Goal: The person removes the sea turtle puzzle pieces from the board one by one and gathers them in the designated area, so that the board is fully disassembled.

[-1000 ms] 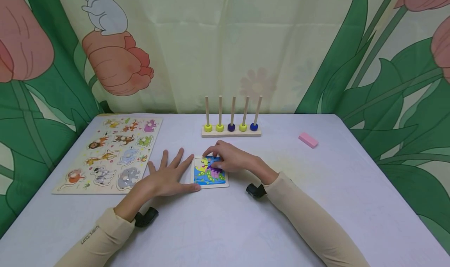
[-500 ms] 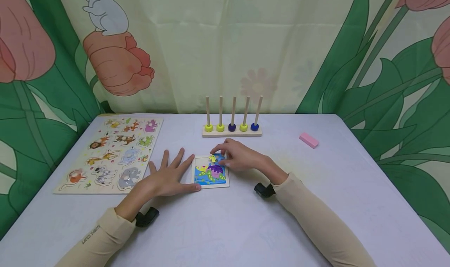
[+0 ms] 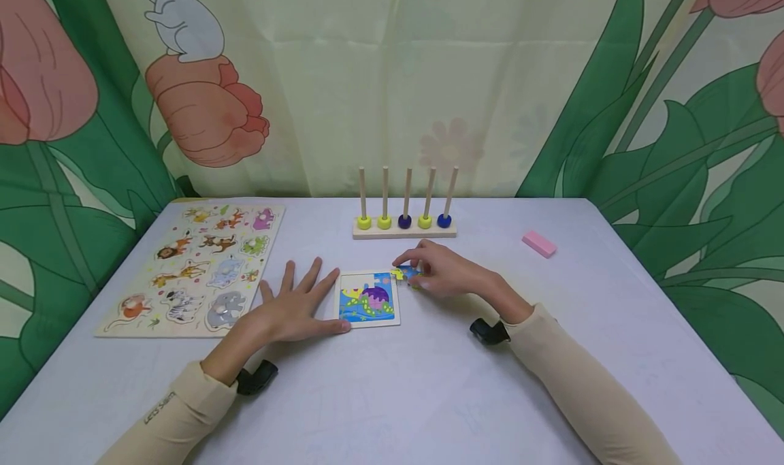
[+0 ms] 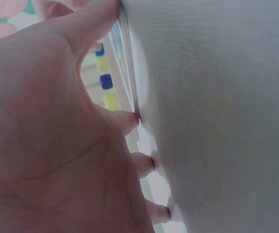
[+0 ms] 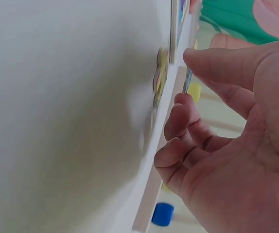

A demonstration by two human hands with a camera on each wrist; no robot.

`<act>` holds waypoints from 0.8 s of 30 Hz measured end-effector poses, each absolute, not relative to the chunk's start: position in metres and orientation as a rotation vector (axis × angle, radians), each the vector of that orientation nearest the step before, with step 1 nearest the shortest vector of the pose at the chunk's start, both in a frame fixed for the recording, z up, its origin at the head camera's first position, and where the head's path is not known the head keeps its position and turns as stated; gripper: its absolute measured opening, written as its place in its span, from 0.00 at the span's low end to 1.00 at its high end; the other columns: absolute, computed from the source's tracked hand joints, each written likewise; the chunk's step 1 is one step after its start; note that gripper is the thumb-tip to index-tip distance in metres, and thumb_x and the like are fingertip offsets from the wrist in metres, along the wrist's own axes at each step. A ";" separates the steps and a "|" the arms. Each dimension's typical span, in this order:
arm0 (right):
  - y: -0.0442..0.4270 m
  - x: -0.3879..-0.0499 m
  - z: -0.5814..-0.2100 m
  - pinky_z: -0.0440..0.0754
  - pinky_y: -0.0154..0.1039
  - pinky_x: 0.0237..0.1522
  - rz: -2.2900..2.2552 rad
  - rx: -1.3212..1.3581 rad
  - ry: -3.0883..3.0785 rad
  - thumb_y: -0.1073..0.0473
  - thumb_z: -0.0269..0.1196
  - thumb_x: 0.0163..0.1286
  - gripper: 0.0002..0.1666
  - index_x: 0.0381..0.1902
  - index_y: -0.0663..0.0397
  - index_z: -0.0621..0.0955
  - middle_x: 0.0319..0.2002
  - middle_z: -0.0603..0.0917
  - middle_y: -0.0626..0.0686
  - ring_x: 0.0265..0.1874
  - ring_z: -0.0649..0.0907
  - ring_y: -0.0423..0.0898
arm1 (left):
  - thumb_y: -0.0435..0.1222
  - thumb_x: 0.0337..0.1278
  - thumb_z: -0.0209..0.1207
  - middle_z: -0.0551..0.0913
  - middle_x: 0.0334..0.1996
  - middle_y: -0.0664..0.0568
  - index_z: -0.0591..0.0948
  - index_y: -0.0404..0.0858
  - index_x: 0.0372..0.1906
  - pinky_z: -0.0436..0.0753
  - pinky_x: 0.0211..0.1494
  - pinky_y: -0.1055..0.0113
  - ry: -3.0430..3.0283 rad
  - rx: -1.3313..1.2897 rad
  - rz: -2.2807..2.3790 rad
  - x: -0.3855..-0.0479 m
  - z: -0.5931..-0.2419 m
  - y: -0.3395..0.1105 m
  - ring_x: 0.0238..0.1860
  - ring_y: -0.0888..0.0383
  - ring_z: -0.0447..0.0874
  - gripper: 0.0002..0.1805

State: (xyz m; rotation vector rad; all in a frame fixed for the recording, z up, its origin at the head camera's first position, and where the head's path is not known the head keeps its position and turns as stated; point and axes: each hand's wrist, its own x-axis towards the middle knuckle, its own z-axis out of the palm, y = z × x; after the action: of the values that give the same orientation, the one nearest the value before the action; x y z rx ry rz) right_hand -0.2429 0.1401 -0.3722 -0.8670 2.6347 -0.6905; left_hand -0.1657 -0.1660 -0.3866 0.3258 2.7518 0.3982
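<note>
A small jigsaw puzzle (image 3: 381,310), blue with a purple and green picture, lies flat in a pale frame; bare wood shows in its upper left. My left hand (image 3: 290,314) is spread flat, its thumb and index fingertips at the puzzle's left side. Just past the frame's upper right corner, my right hand (image 3: 450,271) pinches a blue and yellow puzzle piece (image 3: 401,272) between thumb and finger. The right wrist view shows that piece (image 5: 187,81) edge-on, off the table. Beneath the hand, another yellowish piece (image 5: 161,77) lies on the white tabletop.
A large animal peg puzzle board (image 3: 211,254) lies at the left. At the back stands a wooden peg rack (image 3: 404,232) with yellow and dark blue beads low on its upright rods. A pink block (image 3: 539,244) lies at the right, and a printed curtain (image 3: 392,90) hangs behind.
My right hand has lifted the blue and yellow piece out of the puzzle and moved right with it, baring wood in the upper left. The left hand stays in place.
</note>
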 end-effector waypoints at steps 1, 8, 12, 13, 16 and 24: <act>0.143 -0.243 -0.372 0.79 0.37 0.46 -0.693 -0.862 2.633 0.62 0.67 0.74 0.24 0.66 0.42 0.84 0.50 0.80 0.54 0.42 0.78 0.46 | 0.76 0.56 0.58 0.38 0.89 0.41 0.52 0.52 0.87 0.34 0.69 0.10 2.753 0.327 0.395 -0.166 -0.386 -0.166 0.84 0.22 0.26 0.61; 0.162 -0.243 -0.374 0.78 0.38 0.46 -0.671 -0.842 2.635 0.62 0.67 0.74 0.24 0.66 0.42 0.84 0.49 0.80 0.54 0.41 0.77 0.46 | 0.75 0.57 0.59 0.39 0.89 0.40 0.52 0.52 0.87 0.35 0.69 0.09 2.758 0.332 0.396 -0.166 -0.388 -0.167 0.84 0.22 0.26 0.60; 0.175 -0.242 -0.378 0.77 0.38 0.44 -0.659 -0.834 2.640 0.61 0.67 0.75 0.23 0.66 0.42 0.84 0.47 0.79 0.53 0.40 0.77 0.45 | 0.75 0.57 0.58 0.38 0.89 0.40 0.52 0.52 0.87 0.35 0.69 0.10 2.753 0.330 0.395 -0.165 -0.387 -0.166 0.84 0.22 0.26 0.60; 0.178 -0.242 -0.378 0.77 0.38 0.44 -0.658 -0.830 2.641 0.61 0.67 0.75 0.23 0.66 0.42 0.84 0.47 0.79 0.53 0.40 0.77 0.45 | 0.75 0.57 0.58 0.38 0.89 0.40 0.52 0.52 0.87 0.35 0.69 0.10 2.754 0.330 0.396 -0.166 -0.387 -0.166 0.84 0.22 0.26 0.60; 0.186 -0.241 -0.380 0.77 0.38 0.43 -0.662 -0.824 2.640 0.61 0.68 0.75 0.23 0.66 0.43 0.84 0.47 0.79 0.54 0.40 0.77 0.45 | 0.75 0.57 0.58 0.39 0.88 0.40 0.52 0.52 0.87 0.35 0.69 0.10 2.757 0.330 0.397 -0.166 -0.388 -0.167 0.84 0.22 0.27 0.60; 0.196 -0.240 -0.380 0.76 0.38 0.42 -0.658 -0.819 2.644 0.62 0.67 0.74 0.23 0.65 0.45 0.84 0.46 0.78 0.54 0.39 0.77 0.45 | 0.75 0.56 0.59 0.38 0.88 0.40 0.52 0.51 0.87 0.34 0.69 0.10 2.755 0.338 0.409 -0.165 -0.386 -0.167 0.84 0.22 0.26 0.61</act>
State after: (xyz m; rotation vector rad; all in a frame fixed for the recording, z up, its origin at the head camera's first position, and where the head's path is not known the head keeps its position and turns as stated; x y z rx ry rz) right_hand -0.2400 0.1959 -0.3796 -0.8194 2.6439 -0.6585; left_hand -0.1647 -0.1668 -0.3864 0.3378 2.7550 0.4089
